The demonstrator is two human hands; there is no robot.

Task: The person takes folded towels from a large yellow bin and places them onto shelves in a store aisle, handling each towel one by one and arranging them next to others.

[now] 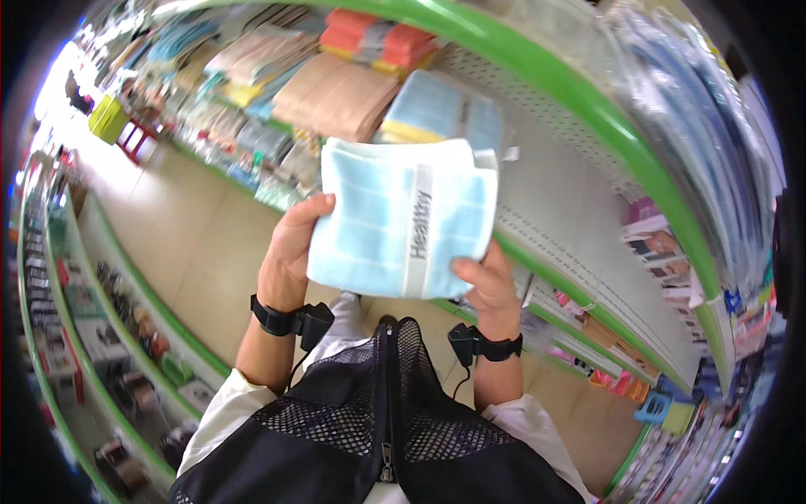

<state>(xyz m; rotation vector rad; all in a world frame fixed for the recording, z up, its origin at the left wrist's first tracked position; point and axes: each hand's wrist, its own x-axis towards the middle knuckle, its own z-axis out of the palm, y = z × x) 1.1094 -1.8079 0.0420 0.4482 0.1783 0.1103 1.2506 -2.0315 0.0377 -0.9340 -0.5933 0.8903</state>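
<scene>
A folded light-blue towel point(369, 223) with white lines and a pale printed band is held up in front of me, between both hands. My left hand point(294, 239) grips its left edge, thumb on the front and the fingers behind, out of sight. At the lower right corner, my right hand point(491, 281) pinches the towel with the thumb across its face. Just beyond the towel, a stack of blue and yellow towels point(453, 109) lies on the shelf, beside a pile of tan towels point(336, 92).
Red-orange folded towels point(378, 38) sit farther back. A green-edged grey shelf point(571, 227) runs along the right, with plastic-wrapped goods point(688, 126) above it. Another green-edged rack point(126, 336) with small goods stands at the left. A tiled floor point(193, 227) lies between them.
</scene>
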